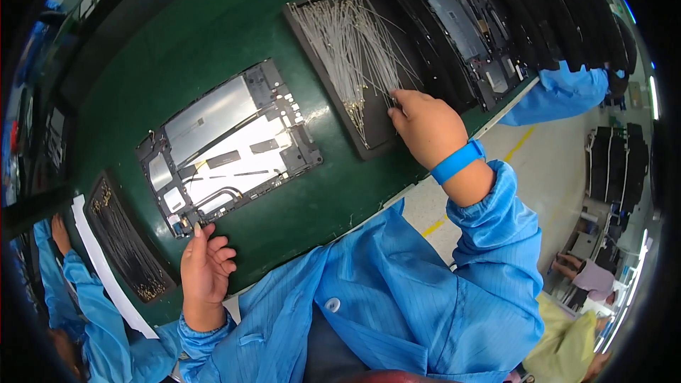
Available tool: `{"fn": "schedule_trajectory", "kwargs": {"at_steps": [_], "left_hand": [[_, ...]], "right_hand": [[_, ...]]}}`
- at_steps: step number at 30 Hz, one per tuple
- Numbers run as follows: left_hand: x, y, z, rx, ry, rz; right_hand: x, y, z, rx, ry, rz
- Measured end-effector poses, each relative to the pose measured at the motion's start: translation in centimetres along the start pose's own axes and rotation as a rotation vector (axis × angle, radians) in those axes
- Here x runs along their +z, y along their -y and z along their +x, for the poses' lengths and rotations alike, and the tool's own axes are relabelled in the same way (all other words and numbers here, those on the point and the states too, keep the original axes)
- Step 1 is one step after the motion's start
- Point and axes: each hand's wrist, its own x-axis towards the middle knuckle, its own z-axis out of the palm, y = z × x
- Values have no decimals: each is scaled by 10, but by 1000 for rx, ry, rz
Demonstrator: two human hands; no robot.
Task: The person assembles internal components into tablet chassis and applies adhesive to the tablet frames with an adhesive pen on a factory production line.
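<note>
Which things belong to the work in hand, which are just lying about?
Apparently in use:
- grey cables, right hand at their ends
- opened device chassis, left hand at its near corner

Apparently just lying about:
- black cables
- white strip
- stacked units

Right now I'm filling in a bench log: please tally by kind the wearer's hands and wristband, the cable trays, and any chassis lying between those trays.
Hands: 2 (left hand, right hand)
Blue wristband: 1
Cable trays: 2 (grey-cable tray, black-cable tray)
Chassis: 1
Total: 6
</note>
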Motion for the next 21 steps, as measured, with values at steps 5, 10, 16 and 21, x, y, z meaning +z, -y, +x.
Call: {"fn": "schedule_trajectory", "kwargs": {"at_steps": [5, 10, 16, 21], "left_hand": [[0, 3, -3, 18, 3, -4], [1, 2, -5, 39, -3, -21], [1, 2, -2, 53, -2, -11], [6, 2, -3, 62, -28, 20]], "right_hand": [[-1, -11, -13, 82, -36, -61], [-4, -23, -24, 217, -52, -14], [0, -21, -17, 224, -54, 45], [3, -23, -11, 197, 24, -53]]}}
